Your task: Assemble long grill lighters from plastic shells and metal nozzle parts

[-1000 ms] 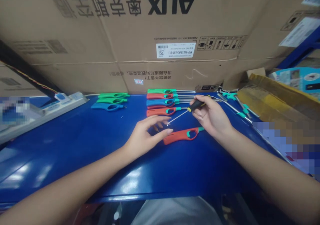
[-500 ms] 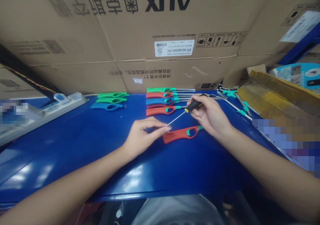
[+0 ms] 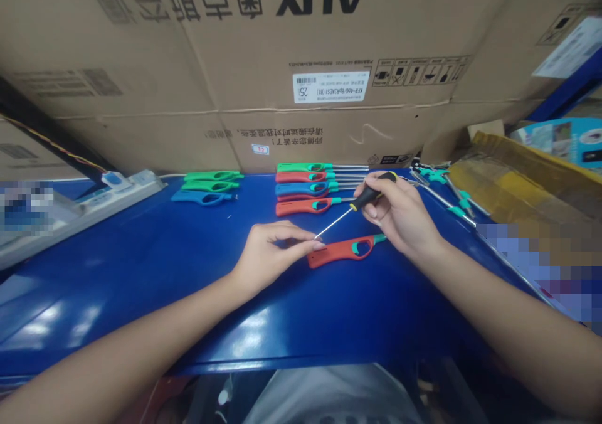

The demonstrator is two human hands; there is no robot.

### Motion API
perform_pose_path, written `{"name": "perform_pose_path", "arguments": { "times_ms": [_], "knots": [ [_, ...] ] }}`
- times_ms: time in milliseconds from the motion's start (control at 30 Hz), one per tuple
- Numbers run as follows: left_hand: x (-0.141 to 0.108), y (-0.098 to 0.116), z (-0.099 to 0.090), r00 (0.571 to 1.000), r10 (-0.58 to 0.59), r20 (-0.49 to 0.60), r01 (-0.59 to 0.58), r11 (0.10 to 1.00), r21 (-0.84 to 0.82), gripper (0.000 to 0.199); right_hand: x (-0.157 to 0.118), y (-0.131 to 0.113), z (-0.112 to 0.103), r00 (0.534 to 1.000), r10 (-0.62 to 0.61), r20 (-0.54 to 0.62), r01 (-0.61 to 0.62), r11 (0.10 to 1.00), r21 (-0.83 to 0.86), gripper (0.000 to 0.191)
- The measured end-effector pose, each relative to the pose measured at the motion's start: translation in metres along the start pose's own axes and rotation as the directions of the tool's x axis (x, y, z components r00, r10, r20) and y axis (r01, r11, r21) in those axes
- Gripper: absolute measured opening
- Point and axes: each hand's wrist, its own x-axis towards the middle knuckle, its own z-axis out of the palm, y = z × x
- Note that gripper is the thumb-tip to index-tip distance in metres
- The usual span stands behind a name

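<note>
My right hand [image 3: 399,211] is closed around the black and yellow handle of a screwdriver [image 3: 365,198], whose thin shaft slants down to the left. Its tip meets the pinched thumb and forefinger of my left hand [image 3: 273,251]. Whatever small thing those fingertips hold is too small to make out. Just right of them an orange-red lighter body [image 3: 333,253] with a teal trigger lies flat on the table, its nose end partly behind my right hand. Beyond it lies a row of several long-nosed lighters [image 3: 301,189] in green, red and blue.
Green and blue lighter shells [image 3: 207,187] lie at the back left, near a white power strip [image 3: 117,192]. Metal tubes with teal ends [image 3: 456,211] lie at the right beside a taped carton [image 3: 517,185]. A large cardboard box [image 3: 244,54] walls off the back of the blue table [image 3: 211,323].
Both hands hold nearly the same pose, with the screwdriver tip still at my left fingertips. The whole view has shifted very slightly.
</note>
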Motion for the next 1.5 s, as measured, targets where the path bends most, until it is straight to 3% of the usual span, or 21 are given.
{"name": "perform_pose_path", "arguments": {
  "times_ms": [267, 700, 933, 1033, 1100, 1167, 1233, 1300, 1333, 1367, 1433, 1500],
  "knots": [
    [0.000, -0.001, 0.001, 0.998, 0.064, 0.001, -0.064, 0.998, 0.023, 0.007, -0.002, -0.004, 0.002, 1.000, -0.026, 0.015, 0.027, 0.999, -0.033, 0.024],
    [-0.002, -0.001, 0.001, 0.998, 0.069, 0.001, -0.069, 0.997, 0.041, 0.008, -0.001, -0.001, 0.000, 1.000, -0.022, 0.018, 0.022, 0.999, -0.036, 0.024],
    [-0.002, -0.004, 0.002, 0.998, 0.015, 0.066, -0.021, 0.996, 0.091, 0.010, -0.008, -0.005, 0.003, 0.981, -0.161, 0.103, 0.180, 0.962, -0.205, 0.026],
    [-0.003, -0.005, 0.004, 0.989, -0.021, 0.146, 0.005, 0.994, 0.109, 0.013, -0.017, -0.007, 0.003, 0.942, -0.267, 0.203, 0.324, 0.879, -0.348, 0.026],
    [-0.004, -0.005, 0.006, 0.977, -0.007, 0.213, -0.017, 0.994, 0.111, 0.012, -0.023, -0.005, 0.003, 0.887, -0.347, 0.304, 0.452, 0.783, -0.426, 0.026],
    [-0.005, -0.006, 0.007, 0.967, 0.028, 0.253, -0.059, 0.992, 0.115, 0.010, -0.027, -0.003, 0.004, 0.804, -0.423, 0.417, 0.587, 0.675, -0.448, 0.035],
    [-0.005, -0.006, 0.008, 0.960, 0.064, 0.274, -0.101, 0.987, 0.122, 0.008, -0.031, -0.001, 0.005, 0.691, -0.528, 0.493, 0.719, 0.568, -0.400, 0.047],
    [-0.005, -0.005, 0.009, 0.950, 0.096, 0.296, -0.136, 0.984, 0.116, 0.008, -0.034, 0.000, 0.007, 0.582, -0.630, 0.515, 0.813, 0.479, -0.332, 0.049],
    [-0.005, -0.005, 0.009, 0.944, 0.109, 0.311, -0.148, 0.983, 0.106, 0.008, -0.036, 0.000, 0.007, 0.548, -0.659, 0.515, 0.836, 0.452, -0.311, 0.045],
    [-0.005, -0.005, 0.009, 0.937, 0.118, 0.328, -0.157, 0.983, 0.093, 0.009, -0.037, 0.000, 0.007, 0.541, -0.666, 0.514, 0.841, 0.447, -0.306, 0.040],
    [-0.005, -0.005, 0.009, 0.915, 0.141, 0.377, -0.180, 0.981, 0.070, 0.011, -0.041, 0.000, 0.006, 0.578, -0.632, 0.517, 0.814, 0.489, -0.313, 0.034],
    [-0.005, -0.005, 0.008, 0.887, 0.177, 0.427, -0.218, 0.975, 0.048, 0.012, -0.044, 0.000, 0.004, 0.609, -0.574, 0.547, 0.784, 0.542, -0.304, 0.039]
  ]
}}
